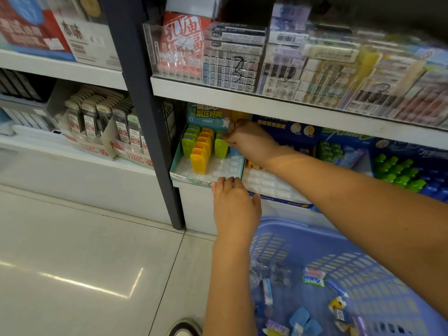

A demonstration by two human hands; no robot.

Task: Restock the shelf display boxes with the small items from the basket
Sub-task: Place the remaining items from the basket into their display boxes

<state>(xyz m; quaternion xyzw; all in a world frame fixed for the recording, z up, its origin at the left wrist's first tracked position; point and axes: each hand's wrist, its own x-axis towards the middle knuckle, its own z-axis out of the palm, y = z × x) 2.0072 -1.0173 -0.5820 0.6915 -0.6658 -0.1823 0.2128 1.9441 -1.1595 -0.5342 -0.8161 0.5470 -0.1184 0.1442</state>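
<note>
Teal display box (180, 163): L hand (235, 207) hooks its front lip, R hand (249, 141) pinches green item (220, 149) near box's back. Hold box steady, seat item upright in a free slot. More stock in basket (363, 263) below box.

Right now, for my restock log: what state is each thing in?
Teal display box: partly filled, front slots empty.
Green item: upright in the box, top pinched.
Right hand: pinches the green item.
Left hand: fingertips on the box's front rim.
Basket: holds loose small items.
Neighbouring box: front slots empty.
</note>
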